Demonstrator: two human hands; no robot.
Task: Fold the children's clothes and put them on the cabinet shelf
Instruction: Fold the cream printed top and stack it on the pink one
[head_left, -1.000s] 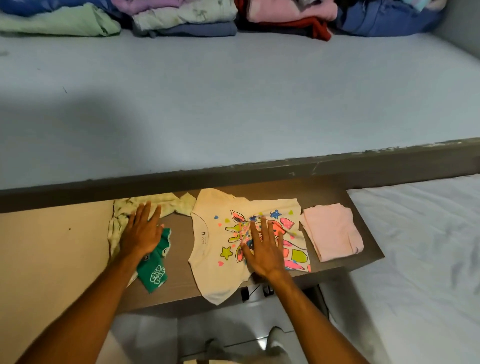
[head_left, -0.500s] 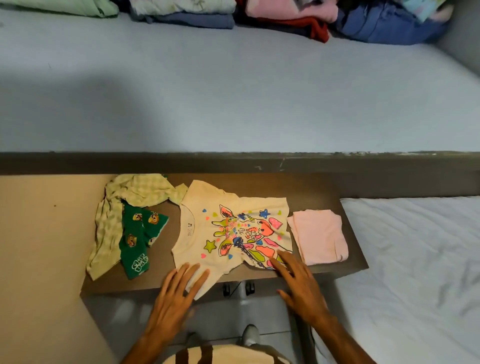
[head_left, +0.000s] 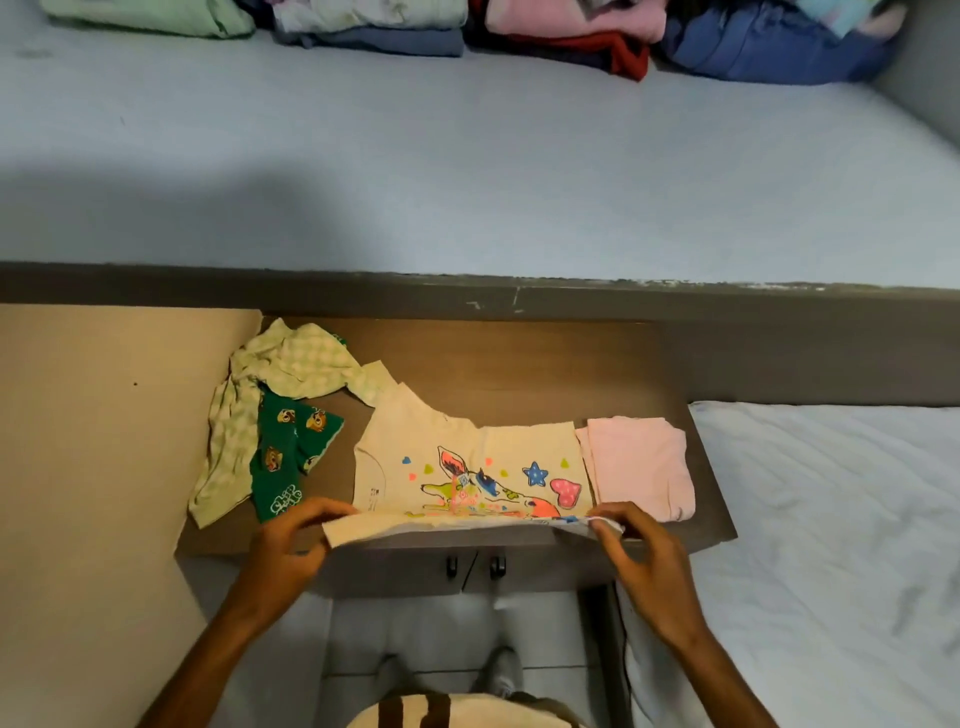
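Observation:
A cream children's T-shirt (head_left: 467, 457) with a bright animal print lies on the brown cabinet top (head_left: 519, 364). My left hand (head_left: 291, 545) pinches its near left edge and my right hand (head_left: 639, 545) pinches its near right edge; both lift that edge up off the front of the cabinet top. A folded pink garment (head_left: 641, 465) lies just right of the shirt. At the left sit a crumpled pale green checked garment (head_left: 280, 374) and a green cartoon-print piece (head_left: 288, 457).
Beyond the cabinet top runs a wide grey-blue shelf (head_left: 467, 182) with piles of folded clothes (head_left: 571, 31) along its far edge. A white mattress (head_left: 831, 545) lies at the right, a beige wall (head_left: 93, 467) at the left. Cabinet door handles (head_left: 475, 566) show below.
Both hands left the shirt's front and the green clothes, drew back to the near edge, and now grip and raise the shirt's near edge.

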